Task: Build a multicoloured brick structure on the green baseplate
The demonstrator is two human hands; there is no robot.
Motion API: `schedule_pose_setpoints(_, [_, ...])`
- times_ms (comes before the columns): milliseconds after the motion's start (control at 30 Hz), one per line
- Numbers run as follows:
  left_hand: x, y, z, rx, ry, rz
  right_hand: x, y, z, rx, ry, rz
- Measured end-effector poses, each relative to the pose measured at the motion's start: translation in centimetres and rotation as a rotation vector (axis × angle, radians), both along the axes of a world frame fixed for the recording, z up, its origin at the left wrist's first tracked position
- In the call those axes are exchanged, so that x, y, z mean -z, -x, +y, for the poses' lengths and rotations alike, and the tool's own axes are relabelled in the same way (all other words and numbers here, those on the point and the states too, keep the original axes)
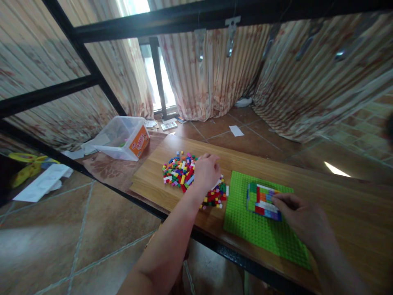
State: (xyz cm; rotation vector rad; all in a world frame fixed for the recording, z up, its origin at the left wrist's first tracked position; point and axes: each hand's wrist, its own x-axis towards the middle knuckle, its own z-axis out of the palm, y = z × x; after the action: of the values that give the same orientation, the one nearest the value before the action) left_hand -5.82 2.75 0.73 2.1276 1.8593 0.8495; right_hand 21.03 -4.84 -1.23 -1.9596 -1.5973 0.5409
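Note:
My left hand (207, 172) is over a pile of small coloured toy bricks (179, 170), its fingers curled down and their tips hidden. Whatever they hold cannot be made out. Bricks lie on both sides of this hand. My right hand (302, 213) is at the right edge of a low multicoloured brick build (264, 200), thumb and forefinger pinched together. Anything between those fingertips is too small or hidden to name. Green, white, red, orange and blue bricks make up the build, which sits on a green studded baseplate (239, 225).
Both baseplate and pile rest on a long wooden tabletop (150, 172). To the left stands a clear plastic box (116, 141) with an orange label. A black metal frame (153, 24) with hanging clips crosses above. Papers (236, 131) lie on the tiled floor, before striped curtains (211, 78).

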Motion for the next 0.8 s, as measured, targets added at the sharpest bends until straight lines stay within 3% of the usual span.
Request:
schedule_pose_setpoints(100, [-0.2, 2.6, 1.0, -0.107, 0.107, 0.092, 0.3, -0.1, 0.0, -0.018, -0.034, -0.021])
schedule_pose_setpoints(233, [-0.1, 4.4, 1.4, -0.052, 0.154, 0.22, 0.7, -0.1, 0.0, -0.041, -0.075, -0.028])
schedule_pose_setpoints(800, [-0.3, 4.3, 1.9, -0.077, 0.191, 0.221, -0.4, 0.9, -0.3, -0.055, -0.088, -0.028])
